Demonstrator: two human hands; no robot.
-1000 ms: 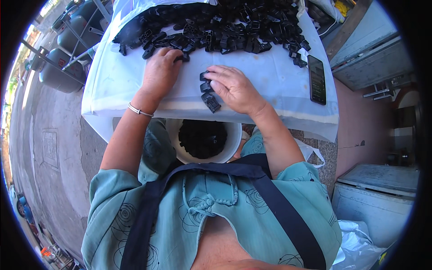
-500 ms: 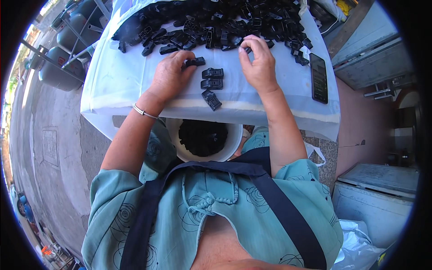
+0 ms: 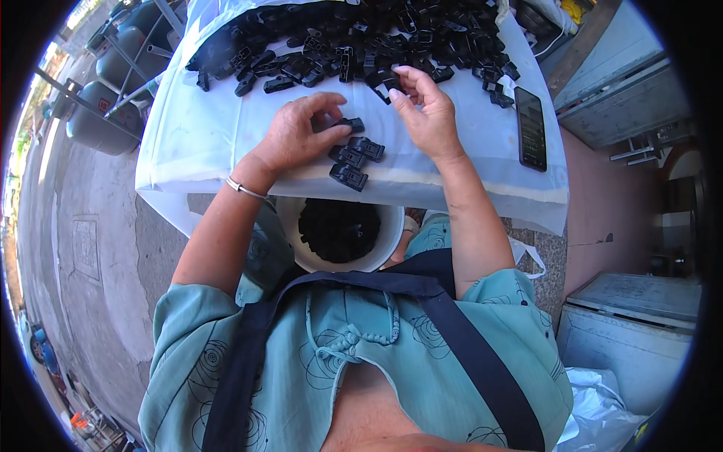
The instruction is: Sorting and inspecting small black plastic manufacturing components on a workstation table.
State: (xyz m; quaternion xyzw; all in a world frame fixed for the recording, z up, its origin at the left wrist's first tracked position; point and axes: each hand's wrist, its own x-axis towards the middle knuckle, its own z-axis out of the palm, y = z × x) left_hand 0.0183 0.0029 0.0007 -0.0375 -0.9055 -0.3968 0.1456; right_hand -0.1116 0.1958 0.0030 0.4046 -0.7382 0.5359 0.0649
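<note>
My left hand (image 3: 297,132) is over the white-covered table with thumb and forefinger apart. Its thumb tip touches a small black plastic part (image 3: 352,124), which does not look gripped. Just nearer, three similar black plastic parts lie close together: an upper right one (image 3: 367,148), a middle one (image 3: 347,157) and a lowest one (image 3: 349,178) near the table's front edge. At the near side of the black heap (image 3: 316,49), my right hand (image 3: 428,113) pinches another black plastic part (image 3: 385,84) between thumb and fingers.
A black phone (image 3: 531,129) lies at the table's right side. Below the front edge, between my knees, stands a white bucket (image 3: 392,239) with black parts inside. Grey gas cylinders (image 3: 104,113) stand at the left. A pale metal chest (image 3: 625,316) is at the right.
My left hand has moved right and nearer, loosening from its part. The loose parts have shifted toward the front edge and bunched together. My right hand has drawn a part from the heap.
</note>
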